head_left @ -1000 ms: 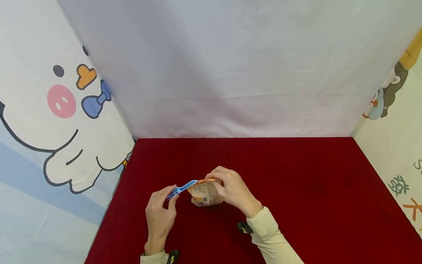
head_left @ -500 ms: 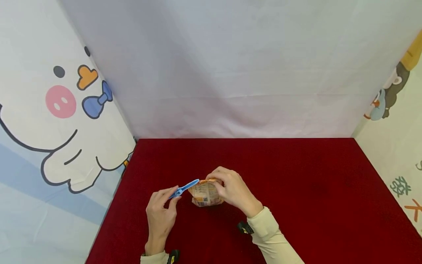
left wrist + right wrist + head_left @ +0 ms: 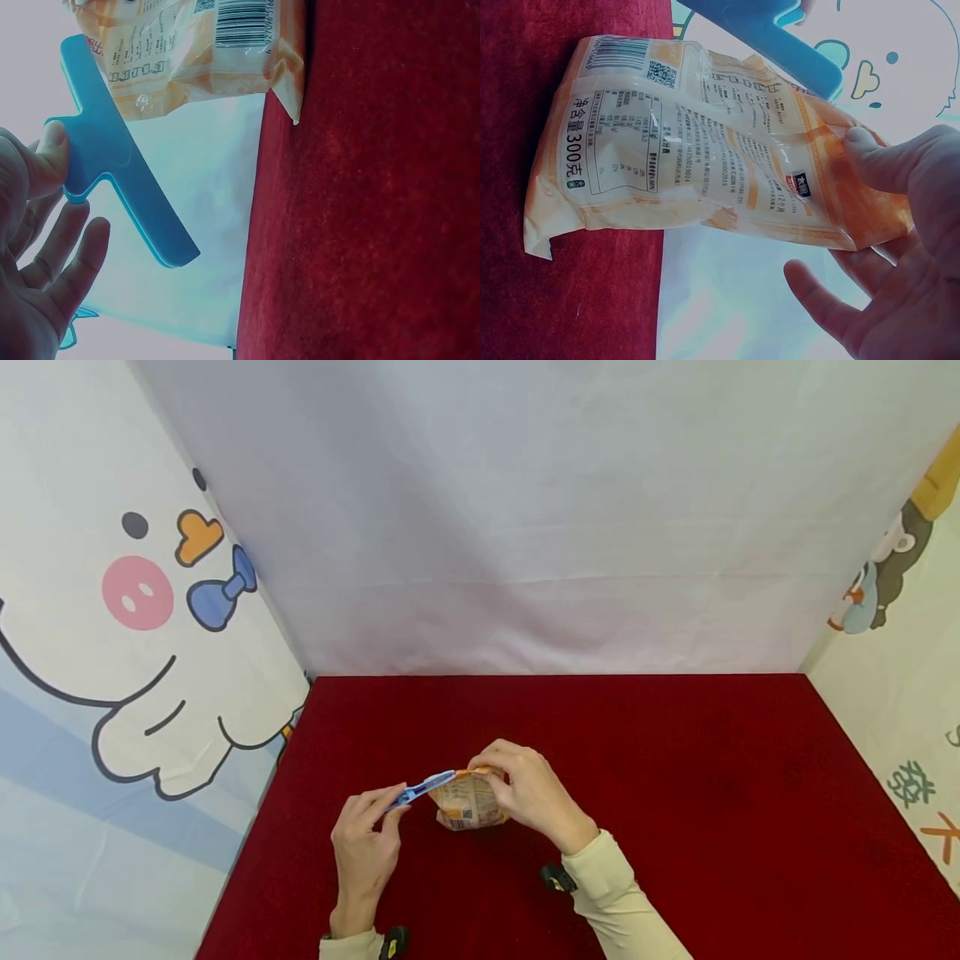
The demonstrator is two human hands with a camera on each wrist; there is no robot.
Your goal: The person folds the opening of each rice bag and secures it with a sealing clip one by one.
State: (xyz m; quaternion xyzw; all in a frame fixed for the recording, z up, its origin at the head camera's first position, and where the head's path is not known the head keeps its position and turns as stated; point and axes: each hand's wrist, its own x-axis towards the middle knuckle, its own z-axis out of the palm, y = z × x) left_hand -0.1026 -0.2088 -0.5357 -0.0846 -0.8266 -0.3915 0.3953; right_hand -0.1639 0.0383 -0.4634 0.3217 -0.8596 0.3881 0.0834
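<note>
My left hand [image 3: 367, 843] pinches a blue bag clip [image 3: 109, 146] by its short handle, between thumb and fingers. The clip's long bar slants up toward the top left corner of an orange and cream plastic food bag [image 3: 682, 142]. In the head view the clip's far end overlaps the bag's upper edge. My right hand [image 3: 528, 789] pinches the bag's top between thumb and fingers. The bag's printed back, with a barcode and small text, faces me, and its lower end is down at the red cloth.
A red cloth [image 3: 675, 793] covers the table. A pale curtain [image 3: 525, 510] closes off the back. Printed cartoon panels stand at the left [image 3: 150, 693] and right [image 3: 892, 693]. Dark wrist devices sit at both cuffs.
The blue clip has turned slightly in my left hand, and its far end has shifted a little right along the bag's top edge. My right hand stays nearly still on the bag.
</note>
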